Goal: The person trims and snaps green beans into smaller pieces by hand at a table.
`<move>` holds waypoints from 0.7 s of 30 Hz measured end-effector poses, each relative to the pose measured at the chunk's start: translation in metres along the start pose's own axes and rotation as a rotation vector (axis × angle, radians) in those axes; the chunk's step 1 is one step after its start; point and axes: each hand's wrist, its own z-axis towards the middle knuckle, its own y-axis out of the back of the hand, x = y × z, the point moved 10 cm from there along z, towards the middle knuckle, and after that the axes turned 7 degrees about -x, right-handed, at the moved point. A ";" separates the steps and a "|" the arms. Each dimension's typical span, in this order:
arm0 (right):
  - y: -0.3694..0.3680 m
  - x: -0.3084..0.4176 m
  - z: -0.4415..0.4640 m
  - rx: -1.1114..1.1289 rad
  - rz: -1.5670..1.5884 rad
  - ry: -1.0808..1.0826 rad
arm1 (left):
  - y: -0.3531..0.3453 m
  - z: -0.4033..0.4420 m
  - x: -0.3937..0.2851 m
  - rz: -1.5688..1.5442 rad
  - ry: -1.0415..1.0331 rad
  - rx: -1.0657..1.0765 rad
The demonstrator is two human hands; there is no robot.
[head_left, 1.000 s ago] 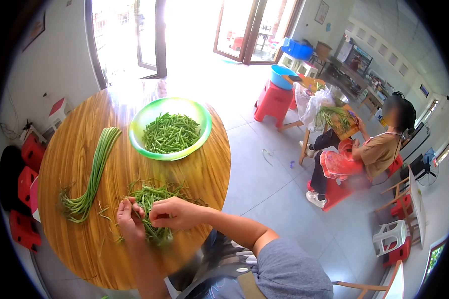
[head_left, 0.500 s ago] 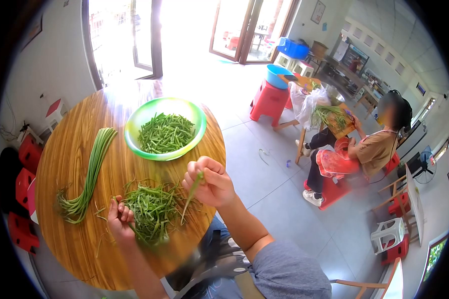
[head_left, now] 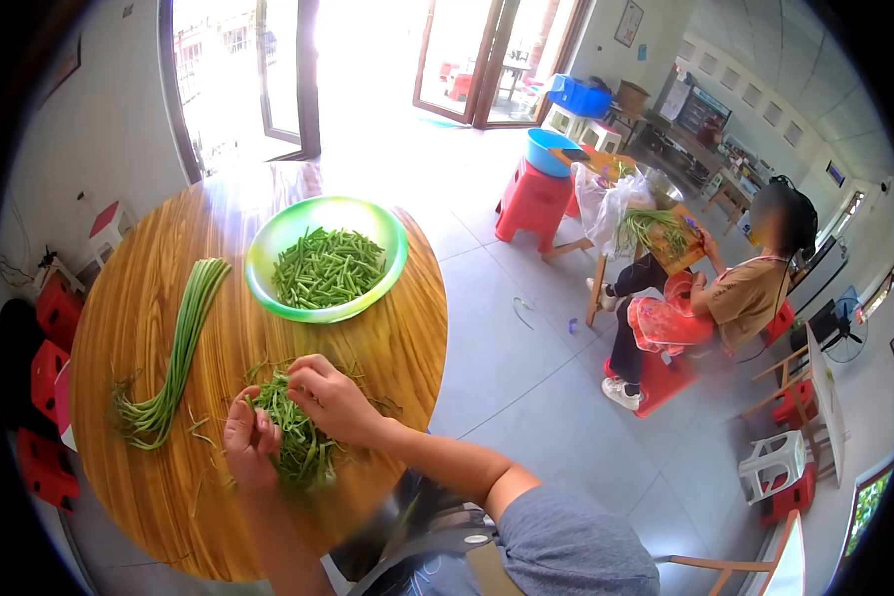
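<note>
My left hand [head_left: 248, 434] is over the near left part of the table, fingers curled around a thin green stalk, of which only a short bit shows. Just to its right, my right hand [head_left: 333, 399] has its fingers bent and pinched together; what is between them is hidden. Under both hands lies a loose heap of green trimmings [head_left: 303, 452], flat and stringy. A bundle of long green stalks [head_left: 191, 333] lies further left. Beyond my hands stands a green-and-white bowl [head_left: 395, 273] holding short cut green pieces [head_left: 328, 268].
The round wooden table [head_left: 119, 328] has scattered scraps on it. To the right, a seated person [head_left: 755, 298] holds a wooden board [head_left: 677, 253] with green stalks. A blue basin [head_left: 549, 151] sits on a red stool [head_left: 531, 204]. Red stools [head_left: 50, 372] stand at the left wall.
My right hand has come down and left from beside the bowl to the heap, close to my left hand. The green strip that hung from it no longer shows.
</note>
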 end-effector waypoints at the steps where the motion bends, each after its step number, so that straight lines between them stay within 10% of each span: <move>1: 0.006 0.008 0.001 -0.075 0.046 0.027 | -0.002 -0.001 0.000 -0.003 0.004 0.006; 18: -0.023 0.008 -0.011 0.347 0.679 -0.475 | -0.034 -0.011 0.019 0.150 0.078 0.052; 21: -0.022 -0.035 -0.007 0.121 0.657 -0.412 | -0.035 -0.012 0.022 0.168 0.071 0.014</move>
